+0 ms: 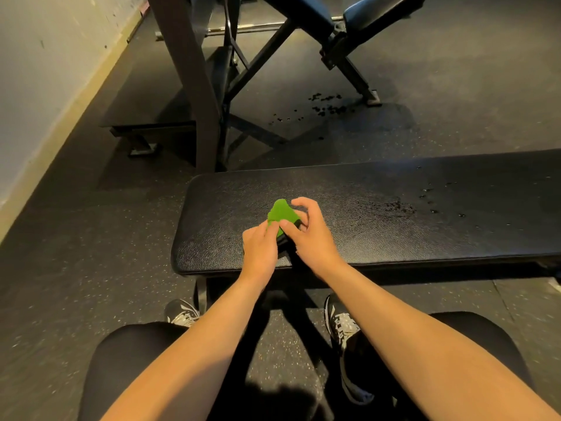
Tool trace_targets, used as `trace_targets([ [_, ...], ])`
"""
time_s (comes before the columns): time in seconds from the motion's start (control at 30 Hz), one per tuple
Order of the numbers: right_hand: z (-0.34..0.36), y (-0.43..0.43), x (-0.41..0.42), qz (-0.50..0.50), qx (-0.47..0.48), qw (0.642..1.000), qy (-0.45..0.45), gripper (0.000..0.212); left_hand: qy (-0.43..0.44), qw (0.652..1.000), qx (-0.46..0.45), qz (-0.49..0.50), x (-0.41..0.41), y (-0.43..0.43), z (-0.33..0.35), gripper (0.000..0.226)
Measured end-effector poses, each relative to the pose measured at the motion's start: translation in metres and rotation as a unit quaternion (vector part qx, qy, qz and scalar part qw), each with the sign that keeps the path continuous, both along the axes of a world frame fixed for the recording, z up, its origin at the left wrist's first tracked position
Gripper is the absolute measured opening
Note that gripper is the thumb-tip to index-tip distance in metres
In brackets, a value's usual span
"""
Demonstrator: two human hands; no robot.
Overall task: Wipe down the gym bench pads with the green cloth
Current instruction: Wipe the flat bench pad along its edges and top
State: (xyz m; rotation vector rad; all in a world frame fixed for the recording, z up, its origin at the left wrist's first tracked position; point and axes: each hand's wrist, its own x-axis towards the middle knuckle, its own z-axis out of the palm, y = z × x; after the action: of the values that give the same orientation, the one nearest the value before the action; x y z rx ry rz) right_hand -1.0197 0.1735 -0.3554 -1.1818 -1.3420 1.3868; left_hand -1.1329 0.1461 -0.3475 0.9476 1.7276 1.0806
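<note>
A flat black bench pad [394, 226] runs across the middle of the view, its left end in front of me. On that end lies a small bunched green cloth [280, 214]. My left hand [261, 250] holds the cloth's near edge with curled fingers. My right hand [309, 235] pinches the cloth from the right, thumb on top and fingers arched over it. Droplets of liquid [400, 206] sit on the pad to the right of my hands.
A second, inclined bench [343, 28] with a dark steel frame [194, 86] stands behind the flat bench. Wet spots [324, 107] mark the rubber floor under it. A pale wall [45, 71] runs along the left. My knees and shoes are below the bench.
</note>
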Motion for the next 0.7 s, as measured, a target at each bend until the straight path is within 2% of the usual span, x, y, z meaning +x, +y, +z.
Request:
trace_targets([
  [0.03, 0.002, -0.001, -0.002, 0.013, 0.0, 1.0, 0.008, 0.037, 0.008, 1.0, -0.002, 0.015, -0.001, 0.001, -0.001, 0.033],
  [0.1, 0.002, -0.001, -0.004, 0.054, 0.028, 0.997, -0.043, 0.032, 0.005, 1.0, -0.012, 0.028, -0.004, 0.0, -0.003, 0.033],
  [0.23, -0.009, 0.002, -0.011, 0.132, 0.06, 0.977, -0.156, 0.04, 0.024, 0.999, -0.024, 0.002, -0.01, -0.007, -0.001, 0.032],
  [0.37, -0.01, -0.001, -0.021, 0.169, 0.064, 0.973, -0.142, 0.048, 0.018, 0.999, -0.018, 0.034, -0.02, -0.011, -0.01, 0.032],
  [0.47, -0.011, 0.003, -0.032, 0.156, 0.068, 0.972, -0.162, 0.049, 0.106, 0.989, -0.08, 0.067, -0.029, -0.009, -0.01, 0.029],
  [0.57, -0.014, 0.009, -0.049, 0.126, 0.102, 0.965, -0.207, 0.046, 0.116, 0.975, -0.073, 0.173, -0.037, -0.016, -0.008, 0.017],
  [0.63, -0.017, 0.007, -0.066, 0.125, 0.117, 0.959, -0.227, 0.044, 0.186, 0.967, -0.044, 0.169, -0.046, -0.027, -0.014, 0.026],
  [0.7, -0.023, 0.004, -0.087, 0.176, 0.131, 0.941, -0.259, 0.044, 0.257, 0.953, -0.047, 0.152, -0.061, -0.033, -0.027, 0.042],
])
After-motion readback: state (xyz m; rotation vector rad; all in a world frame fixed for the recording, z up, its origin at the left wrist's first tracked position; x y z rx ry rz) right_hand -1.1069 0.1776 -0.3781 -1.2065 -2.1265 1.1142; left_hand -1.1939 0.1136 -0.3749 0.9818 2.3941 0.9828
